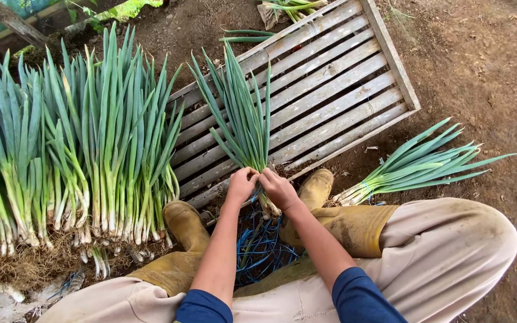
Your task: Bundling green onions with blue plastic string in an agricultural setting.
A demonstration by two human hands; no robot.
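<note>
left hand (242, 184), right hand (279, 189) | both grips clamped on onion bunch (243, 122) | long axis upright, leaves pointing away, roots toward person

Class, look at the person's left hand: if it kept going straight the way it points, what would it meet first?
The left hand already grips the scallion bunch. Past the bunch's stalks, it would probably meet the wooden slatted pallet beneath the leaves, though depth is unclear.

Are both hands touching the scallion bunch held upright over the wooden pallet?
Touching. The head view shows the left hand and right hand wrapped around the scallion bunch.
</note>
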